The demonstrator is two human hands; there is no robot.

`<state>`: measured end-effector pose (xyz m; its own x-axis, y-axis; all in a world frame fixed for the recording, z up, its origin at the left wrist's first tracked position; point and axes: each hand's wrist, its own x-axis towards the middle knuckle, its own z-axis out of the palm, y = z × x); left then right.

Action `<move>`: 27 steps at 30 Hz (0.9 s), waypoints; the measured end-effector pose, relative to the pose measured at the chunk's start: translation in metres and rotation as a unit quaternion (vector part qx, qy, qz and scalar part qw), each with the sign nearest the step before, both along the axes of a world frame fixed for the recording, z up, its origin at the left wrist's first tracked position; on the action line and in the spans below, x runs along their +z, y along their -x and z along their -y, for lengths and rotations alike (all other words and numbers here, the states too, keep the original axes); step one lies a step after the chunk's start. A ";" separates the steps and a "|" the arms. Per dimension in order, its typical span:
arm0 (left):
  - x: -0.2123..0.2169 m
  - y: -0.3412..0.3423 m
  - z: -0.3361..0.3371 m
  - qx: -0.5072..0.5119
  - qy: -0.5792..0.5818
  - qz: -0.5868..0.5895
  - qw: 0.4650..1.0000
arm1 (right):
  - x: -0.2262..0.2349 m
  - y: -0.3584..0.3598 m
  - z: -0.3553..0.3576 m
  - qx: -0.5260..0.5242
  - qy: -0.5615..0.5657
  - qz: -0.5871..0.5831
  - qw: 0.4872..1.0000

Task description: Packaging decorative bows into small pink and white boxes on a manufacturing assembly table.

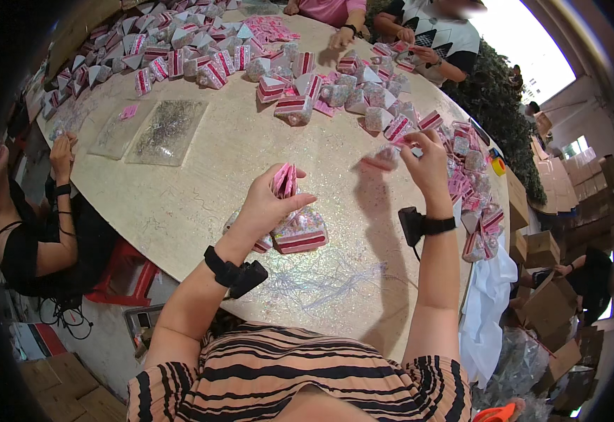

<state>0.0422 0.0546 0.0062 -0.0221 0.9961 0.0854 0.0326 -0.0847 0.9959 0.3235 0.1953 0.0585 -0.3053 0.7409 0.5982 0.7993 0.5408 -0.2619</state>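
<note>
My left hand (268, 204) is closed around a small stack of pink cards (285, 181), with the thumb out along its side. Just below it on the table sits a glittery cake-slice ornament (301, 232) with pink and white layers. Another slice is partly hidden beneath that hand. My right hand (426, 158) is pinched at the top of a cake-slice ornament (382, 158), which is blurred and hangs off the fingertips over the table. Whether a string or loop joins it to my fingers I cannot make out.
Many cake-slice ornaments (212, 74) are heaped across the far side of the table (236, 295) and down its right edge. Two clear flat trays (168, 132) lie at left. Yellow tape (498, 166) is at right. Co-workers sit at left and far side; cartons (542, 250) stand right.
</note>
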 end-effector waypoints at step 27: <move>0.027 0.018 0.019 -0.001 0.018 0.075 0.997 | -0.123 0.079 -0.070 0.141 0.159 0.143 0.967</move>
